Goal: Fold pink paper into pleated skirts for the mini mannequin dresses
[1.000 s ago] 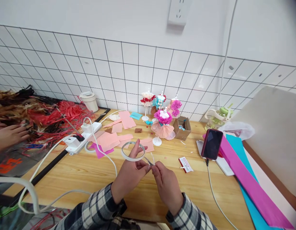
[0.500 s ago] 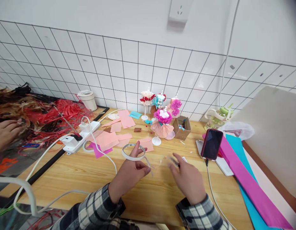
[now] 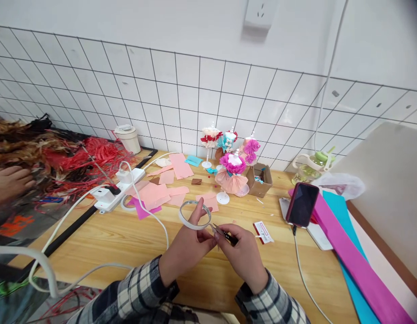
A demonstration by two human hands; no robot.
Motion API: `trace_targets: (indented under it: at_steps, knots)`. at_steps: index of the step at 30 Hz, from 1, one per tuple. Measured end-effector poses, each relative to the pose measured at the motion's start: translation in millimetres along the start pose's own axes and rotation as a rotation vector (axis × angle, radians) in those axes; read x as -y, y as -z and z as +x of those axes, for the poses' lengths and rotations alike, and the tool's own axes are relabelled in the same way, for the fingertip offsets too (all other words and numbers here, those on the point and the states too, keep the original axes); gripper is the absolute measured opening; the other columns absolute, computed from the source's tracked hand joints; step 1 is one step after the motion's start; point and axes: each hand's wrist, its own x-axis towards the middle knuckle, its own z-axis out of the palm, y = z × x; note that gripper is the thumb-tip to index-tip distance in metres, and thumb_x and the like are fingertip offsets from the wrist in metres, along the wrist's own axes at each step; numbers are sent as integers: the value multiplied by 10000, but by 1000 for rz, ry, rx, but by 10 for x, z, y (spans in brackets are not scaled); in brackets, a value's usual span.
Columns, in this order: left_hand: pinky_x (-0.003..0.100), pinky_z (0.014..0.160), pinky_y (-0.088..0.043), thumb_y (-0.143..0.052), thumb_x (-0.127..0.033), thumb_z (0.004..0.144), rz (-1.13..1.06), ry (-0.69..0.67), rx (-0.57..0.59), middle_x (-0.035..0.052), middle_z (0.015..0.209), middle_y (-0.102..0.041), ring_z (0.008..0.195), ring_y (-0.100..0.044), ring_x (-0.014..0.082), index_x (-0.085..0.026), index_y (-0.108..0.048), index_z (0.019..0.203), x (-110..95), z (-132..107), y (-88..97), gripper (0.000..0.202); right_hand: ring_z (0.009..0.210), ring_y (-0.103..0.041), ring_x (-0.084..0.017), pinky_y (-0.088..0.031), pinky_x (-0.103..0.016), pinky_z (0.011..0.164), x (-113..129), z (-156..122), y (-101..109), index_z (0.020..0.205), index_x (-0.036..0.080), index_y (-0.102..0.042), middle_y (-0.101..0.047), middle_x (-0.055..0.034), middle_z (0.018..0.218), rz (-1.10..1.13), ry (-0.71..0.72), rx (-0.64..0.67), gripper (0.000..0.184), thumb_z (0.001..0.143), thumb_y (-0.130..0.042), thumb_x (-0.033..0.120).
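My left hand (image 3: 188, 249) holds a thin roll of white tape (image 3: 195, 223), its ring hooked over the raised index finger. The tape's loose end comes down near the left thumb. Between the fingers of my right hand (image 3: 244, 256) is a small dark pointed tool (image 3: 225, 235); whether it is scissors or tweezers I cannot tell. Its tip points left, close to the tape end, and the two hands almost touch. Beyond them, a small dress form (image 3: 233, 173) wears a magenta paper top and a peach paper skirt.
Peach paper pieces (image 3: 152, 194) and a power strip (image 3: 122, 191) lie at left. Several decorated stands, one with red trim (image 3: 211, 137), rise behind near a cardboard box (image 3: 260, 182). A phone (image 3: 302, 204) leans at right beside magenta paper (image 3: 357, 261). Another person's hand (image 3: 12, 184) is far left.
My right hand has moved left with the dark tool, bringing its tip to the tape end by my left hand. A small red-and-white card is now uncovered. The view has shifted slightly.
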Motion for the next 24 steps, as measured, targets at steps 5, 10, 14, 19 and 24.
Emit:
trace_targets:
  at_steps: [5,10,14,19,24]
  knots:
    - [297,717,-511,-672,-211,725,17,12,11,142,1381,-382,721,-622,96,-327,-102,1462,-42,-7,63,938,592,-534,-121,-397,-214,548,3,-11,58,766,185,-690,-654,1,661,43,-87,58,169,794,-584,313]
    - [301,734,-516,-680,-205,709,77,-50,-16,115,1290,-449,837,-603,137,-297,-166,1451,-23,19,104,907,596,-528,-122,-393,-218,549,-11,-20,73,759,169,-688,-643,-7,656,65,-116,96,207,793,-577,340]
    - [288,692,-525,-678,-177,698,11,-37,-22,107,1267,-453,749,-620,110,-312,-170,1444,-13,19,88,913,590,-534,-123,-398,-220,543,8,-23,53,743,173,-692,-652,-7,652,33,-93,100,200,795,-571,324]
    - [252,632,-519,-680,-161,688,10,-47,-28,98,1231,-469,669,-620,82,-313,-180,1439,9,29,77,915,599,-566,-130,-421,-224,557,8,-30,23,756,182,-706,-679,-10,667,14,-96,85,173,780,-585,303]
    - [250,617,-509,-678,-159,685,32,-46,-31,106,1242,-478,670,-629,91,-305,-179,1441,-1,40,80,918,626,-593,-134,-438,-223,579,-22,-23,33,789,192,-720,-697,-9,691,41,-96,118,176,795,-577,293]
